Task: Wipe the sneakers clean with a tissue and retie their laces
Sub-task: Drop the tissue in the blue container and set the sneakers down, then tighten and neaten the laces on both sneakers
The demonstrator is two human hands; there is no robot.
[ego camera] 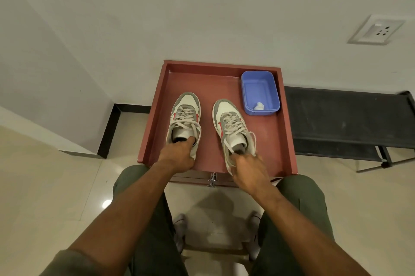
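At lower centre, the left hand (pixel 178 154) gripped the heel of the left grey-and-white laced sneaker (pixel 185 118); the right hand (pixel 248 169) curled around the right sneaker's (pixel 232 128) heel (both on the red-brown tray (pixel 285 141)). A crumpled white tissue (pixel 258 106) lay in the blue plastic tub (pixel 260 92), upper right.

White wall (pixel 202 6) ahead of me, socket (pixel 376 31) at 2 o'clock; glossy cream floor (pixel 56 186); dark folding cot (pixel 345 116) at 3 o'clock.

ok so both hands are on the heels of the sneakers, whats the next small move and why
Probably let go of the left sneaker and reach the left hand or right hand to the blue tub for the crumpled tissue. Both hands grip the heels, the right sneaker included, and neither holds a tissue, so wiping cannot start. The laces look loose, but retying comes after.
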